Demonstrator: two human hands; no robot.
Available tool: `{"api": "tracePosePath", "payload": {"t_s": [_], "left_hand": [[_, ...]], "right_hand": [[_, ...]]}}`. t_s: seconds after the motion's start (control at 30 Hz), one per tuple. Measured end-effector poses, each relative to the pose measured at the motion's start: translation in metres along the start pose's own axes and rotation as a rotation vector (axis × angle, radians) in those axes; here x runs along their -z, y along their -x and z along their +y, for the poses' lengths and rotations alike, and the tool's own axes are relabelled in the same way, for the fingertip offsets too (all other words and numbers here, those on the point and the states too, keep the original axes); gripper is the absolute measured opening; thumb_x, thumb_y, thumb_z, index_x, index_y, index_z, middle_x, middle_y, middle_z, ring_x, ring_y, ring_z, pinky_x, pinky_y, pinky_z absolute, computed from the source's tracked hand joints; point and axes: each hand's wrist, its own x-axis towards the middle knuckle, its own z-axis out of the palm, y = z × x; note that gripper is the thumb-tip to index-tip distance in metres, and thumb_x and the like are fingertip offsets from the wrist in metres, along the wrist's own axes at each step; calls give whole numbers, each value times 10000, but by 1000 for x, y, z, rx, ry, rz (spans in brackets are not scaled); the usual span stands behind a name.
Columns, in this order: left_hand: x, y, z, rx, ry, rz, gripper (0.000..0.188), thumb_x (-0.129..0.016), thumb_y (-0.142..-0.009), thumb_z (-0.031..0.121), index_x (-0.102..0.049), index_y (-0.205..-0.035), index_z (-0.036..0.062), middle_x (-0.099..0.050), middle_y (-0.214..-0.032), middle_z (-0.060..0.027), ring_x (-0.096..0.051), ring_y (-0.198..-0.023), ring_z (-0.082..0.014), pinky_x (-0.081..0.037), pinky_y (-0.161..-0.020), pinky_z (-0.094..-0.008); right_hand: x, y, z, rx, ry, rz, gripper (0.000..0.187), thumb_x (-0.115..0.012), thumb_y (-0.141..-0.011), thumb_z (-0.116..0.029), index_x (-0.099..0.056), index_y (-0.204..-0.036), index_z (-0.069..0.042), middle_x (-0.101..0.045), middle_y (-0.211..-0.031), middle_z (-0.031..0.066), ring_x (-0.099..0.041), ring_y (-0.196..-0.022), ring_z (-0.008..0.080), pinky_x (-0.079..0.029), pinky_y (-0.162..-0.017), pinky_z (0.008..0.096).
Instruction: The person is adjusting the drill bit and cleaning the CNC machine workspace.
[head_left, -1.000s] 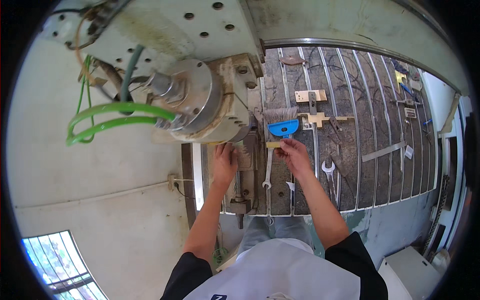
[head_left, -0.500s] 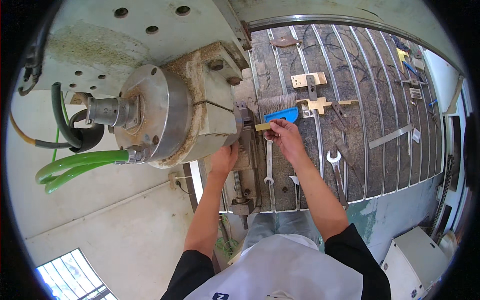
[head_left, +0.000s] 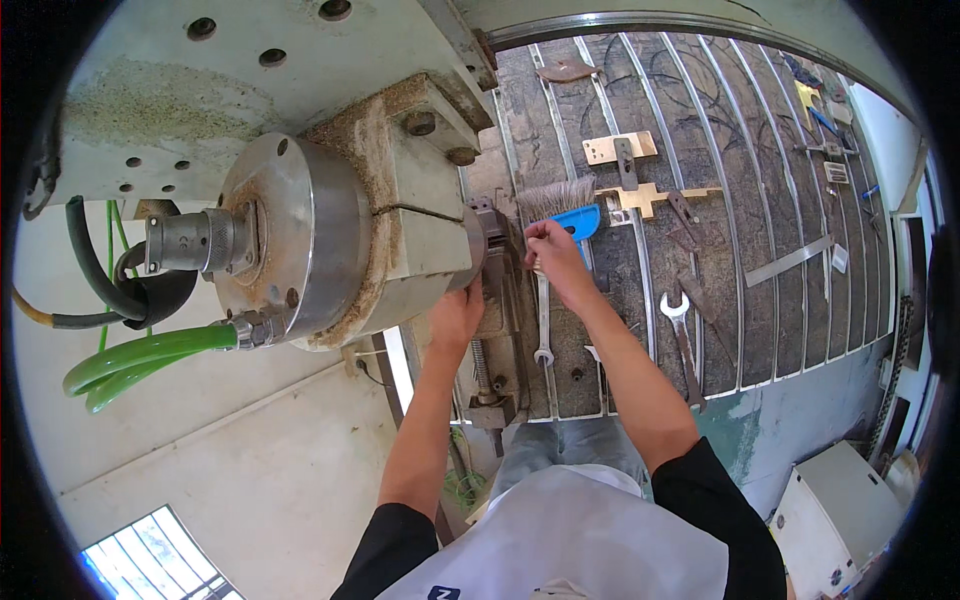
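My left hand (head_left: 457, 315) reaches in beneath the machine's spindle housing (head_left: 430, 225), beside the vise (head_left: 495, 325); its fingertips are hidden there. My right hand (head_left: 556, 260) is just right of the vise, fingers curled and closed; anything they hold is hidden. Past that hand lies a blue brush (head_left: 577, 220) with grey bristles. An open-end wrench (head_left: 543, 320) lies on the slotted bed, its upper end running up under my right hand.
The large spindle motor (head_left: 300, 230) with green hoses (head_left: 150, 360) fills the left. On the bed lie brass-coloured plates (head_left: 645, 201), a larger wrench (head_left: 682, 345), dark clamp bars (head_left: 626, 165) and a steel strip (head_left: 790, 262). A grey-white box (head_left: 835, 505) stands lower right.
My right hand has drawn slightly left toward the vise and curled. The small brass-coloured block it pinched no longer shows. My left hand stays under the spindle; the whole view has shifted a little.
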Motion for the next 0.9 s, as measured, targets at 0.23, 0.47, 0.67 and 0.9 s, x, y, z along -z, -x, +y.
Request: {"api": "tracePosePath", "payload": {"t_s": [0.23,0.47,0.67,0.9], "left_hand": [[-6,4,-3,24,-2,28,246,-559,-879,142,-566,-1058,-26,-581,-1025,-257,-509,-968,-470,-377,-837,-506],[21,25,14,35,-57,178,210,-574,-849,56,-576,-1048,-10,-596,-967,-223,-537,-909,-404,-409,-799,-455],[49,62,-17,264,-40,203,80,-627,-814,18,-621,-885,-20,-601,-714,-165,-597,-662,-292,-468,-618,-394],[47,64,37,166,282,71,163,-606,-821,-1,-634,-982,-9,-638,-814,-144,-628,-681,-230,-497,-595,-318]], "right_hand": [[-8,-3,-1,694,828,36,253,-637,-748,-29,-576,-991,7,-564,-900,209,-570,-834,403,-478,-730,441],[23,1,-18,692,854,11,116,-616,-785,-73,-621,-888,-21,-548,-840,181,-574,-826,385,-479,-717,439],[78,24,-27,507,1226,71,111,-602,-778,-86,-628,-869,-28,-564,-861,182,-583,-809,381,-482,-710,451],[75,71,-17,247,1025,-80,127,-619,-716,-89,-648,-821,-24,-633,-840,202,-612,-795,403,-498,-728,472]]}}
